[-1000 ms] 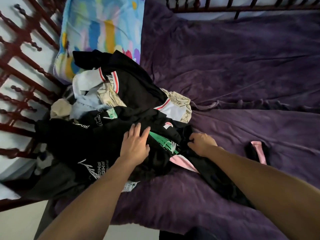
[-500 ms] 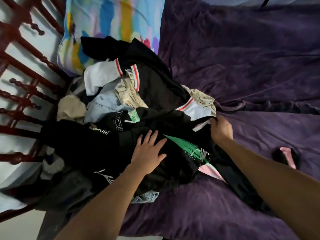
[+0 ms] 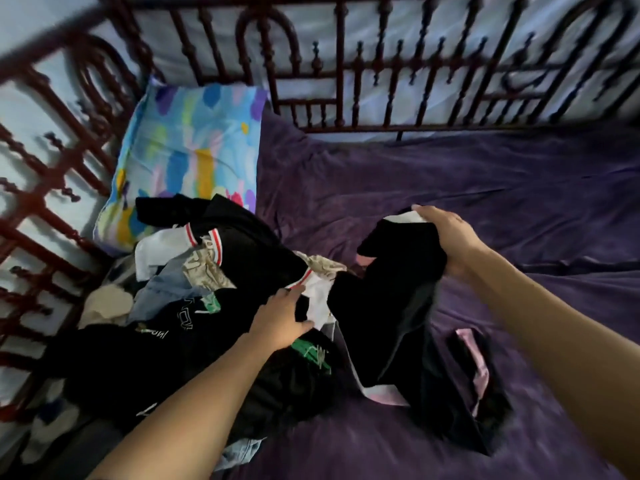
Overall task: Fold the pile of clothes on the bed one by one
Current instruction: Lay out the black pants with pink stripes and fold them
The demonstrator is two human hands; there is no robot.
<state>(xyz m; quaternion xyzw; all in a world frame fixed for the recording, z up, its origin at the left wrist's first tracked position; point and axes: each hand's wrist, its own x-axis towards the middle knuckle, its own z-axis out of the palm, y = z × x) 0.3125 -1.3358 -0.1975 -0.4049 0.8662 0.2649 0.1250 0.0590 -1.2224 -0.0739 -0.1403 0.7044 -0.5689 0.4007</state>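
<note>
The right hand [image 3: 446, 237] is curled around the upper edge of a black garment [image 3: 391, 306], with the thumb on top and a strip of white cloth showing beside the fingers. It holds that end above the bed. The rest of the garment hangs down from the grip in a long dark fold. Its lower part lies on the purple bedcover [image 3: 502, 188], where pale pink trim shows along two of its edges.

The left hand [image 3: 280, 317] lies on the pile of clothes [image 3: 239, 251] with the fingers fairly straight and the thumb spread out. Its fingertips touch a white piece with a red stripe. It presses down on the cloth, and no clear grip shows.

The black garment touches the pile just to the right of this hand. The pile sits on the left side of the bed, close to the side rail. It is a loose heap of mostly black pieces. One has a green print, others carry white lettering, and there is a white piece with red-striped cuffs. A pale blue piece, a beige printed piece and a cream piece lie at the left edge.

Behind the pile, a pillow [image 3: 194, 157] with a bright blue, yellow and pink pattern leans into the corner. The dark red metal bed frame [image 3: 346, 81] runs along the far side and the left side of the bed.
</note>
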